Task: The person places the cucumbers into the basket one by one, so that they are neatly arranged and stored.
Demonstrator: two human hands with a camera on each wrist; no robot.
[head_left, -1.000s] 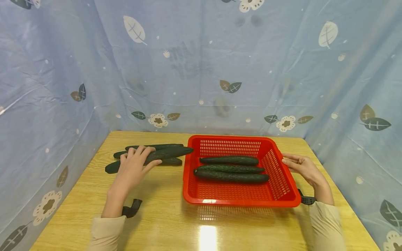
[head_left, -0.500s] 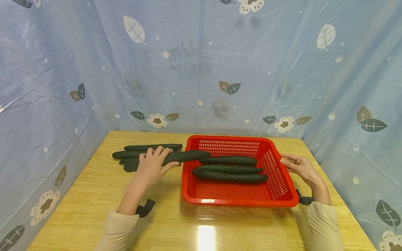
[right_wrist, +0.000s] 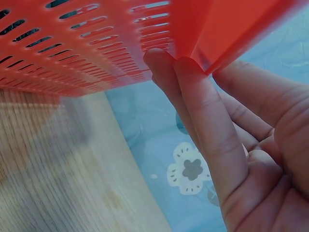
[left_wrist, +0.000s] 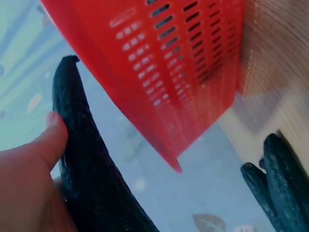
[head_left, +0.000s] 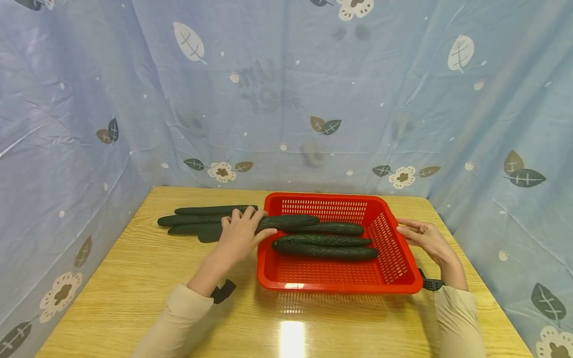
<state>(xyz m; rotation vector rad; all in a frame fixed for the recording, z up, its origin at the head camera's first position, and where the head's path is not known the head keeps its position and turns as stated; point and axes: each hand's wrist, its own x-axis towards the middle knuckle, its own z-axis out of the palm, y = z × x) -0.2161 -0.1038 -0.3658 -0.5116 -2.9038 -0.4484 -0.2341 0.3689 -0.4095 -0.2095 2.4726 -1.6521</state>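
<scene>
My left hand (head_left: 241, 233) grips a long dark green cucumber (head_left: 286, 222) near its middle. Its right end reaches over the left rim of a red perforated plastic basket (head_left: 340, 287). In the left wrist view the thumb lies along the held cucumber (left_wrist: 91, 159), beside the basket's outer wall (left_wrist: 145, 72). Inside the basket lie three cucumbers (head_left: 331, 252), side by side and lengthwise. My right hand (head_left: 427, 241) pinches the basket's right rim; the right wrist view shows fingers (right_wrist: 207, 111) under the rim and the thumb on its other side.
Several more cucumbers (head_left: 192, 219) lie on the wooden table (head_left: 134, 293) left of the basket. A blue patterned curtain (head_left: 277, 99) closes off the back and both sides. Black straps (head_left: 431, 283) show at the wrists.
My left hand has carried the cucumber rightward from the pile, and its end now hangs over the basket. The right hand keeps its hold on the rim.
</scene>
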